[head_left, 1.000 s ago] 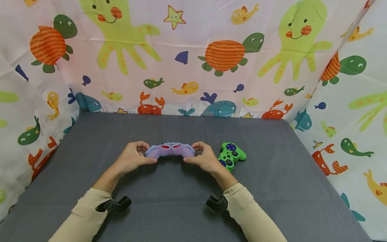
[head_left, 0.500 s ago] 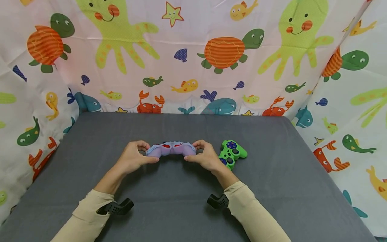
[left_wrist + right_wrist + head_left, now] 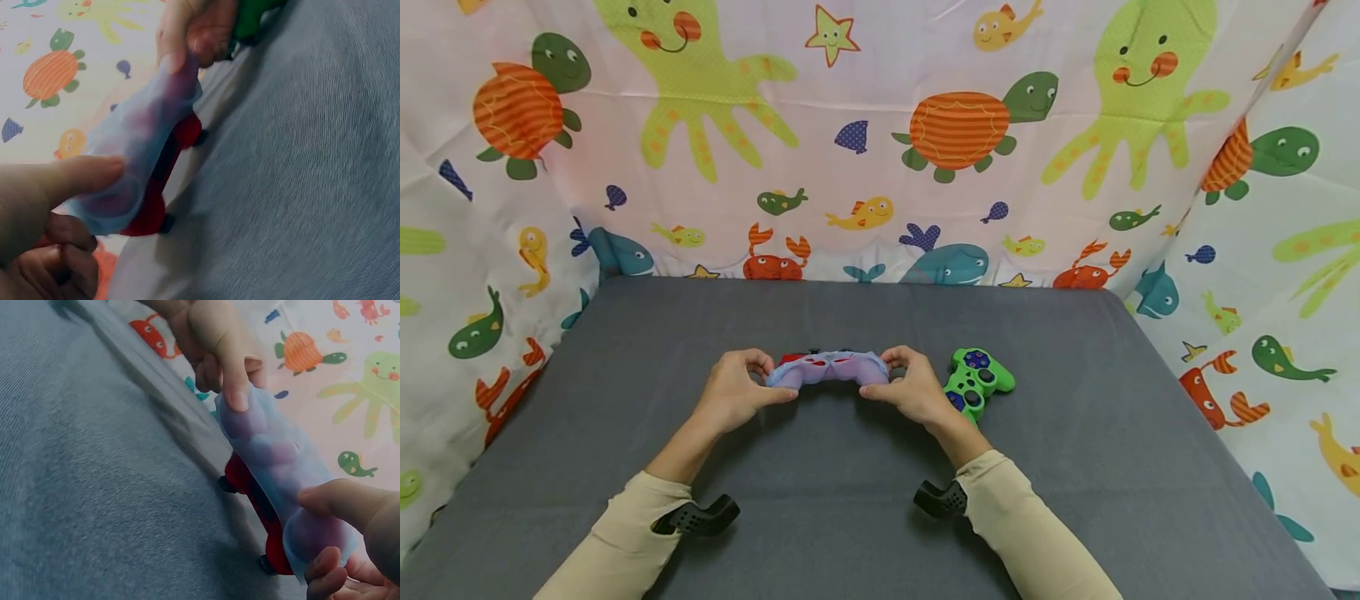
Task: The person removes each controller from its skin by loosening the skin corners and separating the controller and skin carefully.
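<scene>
A translucent blue-lilac silicone cover [image 3: 831,367] is stretched partly over a red game controller [image 3: 148,215]. Red shows along its back left edge in the head view, and dark shoulder buttons stick out below in both wrist views. My left hand [image 3: 735,390] pinches the left grip end, thumb in front and fingers behind. On the right grip end, my right hand [image 3: 912,388] pinches the cover the same way. In the right wrist view, the left hand [image 3: 219,344] is at the far end of the cover [image 3: 281,462]. The controller's face is hidden by the cover.
A green game controller [image 3: 979,381] with dark blue buttons lies on the grey cloth table [image 3: 820,517], just right of my right hand. Behind the table and along both sides hangs a white curtain [image 3: 865,83] printed with sea animals.
The cover has slid relative to the controller: more red now shows at the back left, and the red openings look narrower. My left hand has shifted slightly right; the right hand barely moves.
</scene>
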`<action>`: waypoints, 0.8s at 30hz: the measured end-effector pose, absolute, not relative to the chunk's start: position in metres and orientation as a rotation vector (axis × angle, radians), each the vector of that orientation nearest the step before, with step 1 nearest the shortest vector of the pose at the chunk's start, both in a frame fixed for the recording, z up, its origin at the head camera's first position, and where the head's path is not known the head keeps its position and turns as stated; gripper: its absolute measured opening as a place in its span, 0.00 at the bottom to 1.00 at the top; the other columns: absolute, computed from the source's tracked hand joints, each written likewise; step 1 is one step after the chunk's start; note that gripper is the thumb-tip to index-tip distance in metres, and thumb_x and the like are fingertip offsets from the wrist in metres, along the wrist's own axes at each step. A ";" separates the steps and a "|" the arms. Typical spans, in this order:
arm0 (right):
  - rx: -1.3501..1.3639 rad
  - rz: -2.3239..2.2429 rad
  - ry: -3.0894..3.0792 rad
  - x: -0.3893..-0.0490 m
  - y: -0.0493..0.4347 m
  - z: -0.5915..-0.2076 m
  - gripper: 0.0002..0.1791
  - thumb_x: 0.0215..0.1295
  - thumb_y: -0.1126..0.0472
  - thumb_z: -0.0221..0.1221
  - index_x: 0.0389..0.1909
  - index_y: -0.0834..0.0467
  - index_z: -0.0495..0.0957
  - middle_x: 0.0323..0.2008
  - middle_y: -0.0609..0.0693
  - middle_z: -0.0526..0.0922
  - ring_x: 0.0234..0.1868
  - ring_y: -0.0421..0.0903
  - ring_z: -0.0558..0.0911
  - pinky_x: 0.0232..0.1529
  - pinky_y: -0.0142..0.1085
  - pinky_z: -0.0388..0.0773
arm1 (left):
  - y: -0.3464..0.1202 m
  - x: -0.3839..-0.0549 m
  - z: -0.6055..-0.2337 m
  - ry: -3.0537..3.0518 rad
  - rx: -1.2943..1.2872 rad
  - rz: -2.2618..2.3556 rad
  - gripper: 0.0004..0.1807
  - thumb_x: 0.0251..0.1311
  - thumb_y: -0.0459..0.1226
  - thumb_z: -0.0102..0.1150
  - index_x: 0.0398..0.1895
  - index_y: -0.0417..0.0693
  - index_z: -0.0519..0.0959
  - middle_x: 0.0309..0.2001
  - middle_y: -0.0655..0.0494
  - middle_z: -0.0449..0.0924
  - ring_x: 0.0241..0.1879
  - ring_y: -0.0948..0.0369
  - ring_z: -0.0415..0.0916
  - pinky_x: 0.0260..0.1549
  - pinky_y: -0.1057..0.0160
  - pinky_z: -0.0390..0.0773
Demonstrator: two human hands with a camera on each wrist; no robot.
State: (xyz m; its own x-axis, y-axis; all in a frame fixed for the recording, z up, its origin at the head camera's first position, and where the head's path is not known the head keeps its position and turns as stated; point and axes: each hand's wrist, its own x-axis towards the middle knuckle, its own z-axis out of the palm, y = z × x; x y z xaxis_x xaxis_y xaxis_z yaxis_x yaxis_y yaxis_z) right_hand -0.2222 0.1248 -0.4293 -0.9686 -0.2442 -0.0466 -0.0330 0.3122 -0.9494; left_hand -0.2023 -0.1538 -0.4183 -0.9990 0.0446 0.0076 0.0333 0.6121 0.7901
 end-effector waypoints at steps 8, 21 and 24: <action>-0.263 -1.732 2.357 -0.222 0.125 -0.429 0.28 0.56 0.67 0.71 0.55 0.65 0.69 0.48 0.59 0.73 0.20 0.39 0.74 0.28 0.31 0.71 | -0.155 -0.204 -0.417 2.780 0.142 1.355 0.23 0.50 0.40 0.78 0.44 0.41 0.76 0.36 0.47 0.77 0.25 0.60 0.72 0.23 0.63 0.71; -0.221 -1.770 2.364 -0.222 0.125 -0.428 0.27 0.56 0.65 0.71 0.55 0.64 0.71 0.47 0.58 0.74 0.22 0.39 0.77 0.30 0.32 0.75 | -0.153 -0.203 -0.416 2.889 0.169 1.318 0.23 0.52 0.43 0.77 0.45 0.39 0.81 0.39 0.46 0.82 0.29 0.56 0.75 0.29 0.63 0.71; -0.219 -1.772 2.369 -0.223 0.126 -0.428 0.27 0.56 0.65 0.71 0.55 0.64 0.72 0.47 0.58 0.75 0.22 0.39 0.77 0.29 0.32 0.75 | -0.154 -0.205 -0.420 2.850 0.197 1.351 0.22 0.51 0.44 0.77 0.42 0.40 0.81 0.40 0.46 0.82 0.39 0.52 0.77 0.34 0.62 0.71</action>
